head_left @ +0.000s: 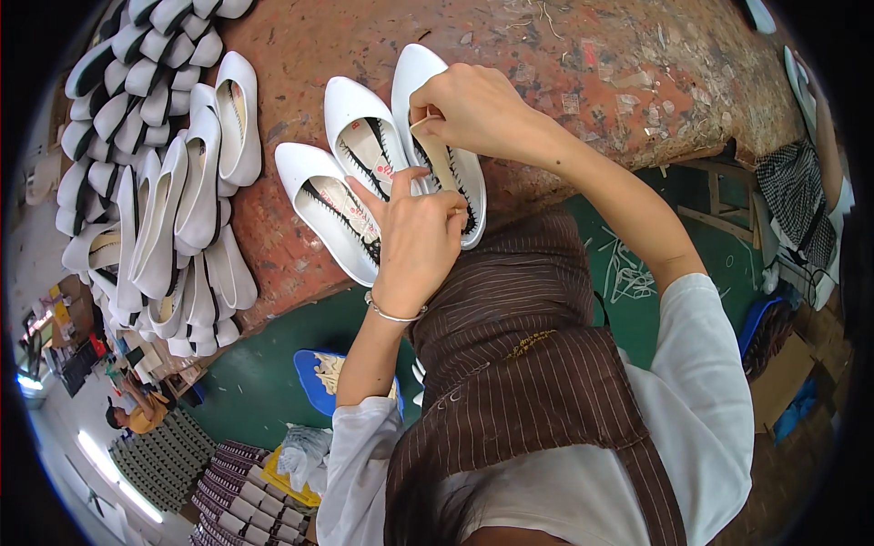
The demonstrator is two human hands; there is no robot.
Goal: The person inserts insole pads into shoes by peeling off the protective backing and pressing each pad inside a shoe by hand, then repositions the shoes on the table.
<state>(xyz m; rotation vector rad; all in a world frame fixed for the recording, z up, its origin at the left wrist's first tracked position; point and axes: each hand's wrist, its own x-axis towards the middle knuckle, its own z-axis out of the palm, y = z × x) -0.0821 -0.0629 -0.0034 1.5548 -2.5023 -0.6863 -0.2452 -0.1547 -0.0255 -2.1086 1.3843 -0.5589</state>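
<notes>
Three white pointed flat shoes lie side by side at the table's near edge, toes pointing away: a left shoe (299, 166), a middle shoe (349, 98) and a right shoe (414, 68). Inside the right shoe stands a thin beige insole (441, 166), tilted up from the shoe's bottom. My right hand (478, 105) pinches its front part near the shoe's opening. Over the heel end, my left hand (417, 232) has thumb and forefinger closed on the insole, while its other fingers spread across the middle shoe. Dark jagged edging and red print show inside the shoes.
A big heap of white shoes (196, 182) covers the table's left side. The worn reddish table (564, 55) curves away right. Below are a blue basin (314, 382) with beige pieces and white strips (630, 273) on the green floor. Another person (141, 409) is far left.
</notes>
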